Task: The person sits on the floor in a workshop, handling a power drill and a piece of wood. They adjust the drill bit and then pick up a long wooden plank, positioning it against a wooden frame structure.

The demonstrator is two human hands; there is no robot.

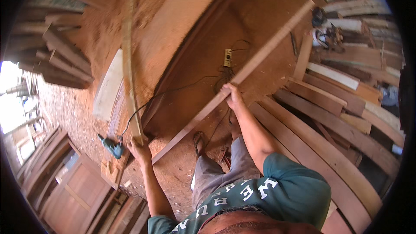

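My right hand (pixel 232 96) is wrapped around the middle of a long, straight wooden batten (pixel 268 49), which slants from near my feet up to the far right. On the left, my left hand (pixel 139 149) grips the near end of a thinner, pale wooden strip (pixel 128 56). That strip points away from me, along a sawdust-covered workbench (pixel 173 21). Just left of my left hand lies a teal power drill (pixel 113 147), its dark cord running right across the bench edge.
A yellowish power strip (pixel 227 57) with tangled cords lies on the dusty floor beyond my right hand. Stacked planks (pixel 338 91) crowd the right side. More boards (pixel 65 52) are piled at the far left, and a wooden panel (pixel 76 190) stands at the near left.
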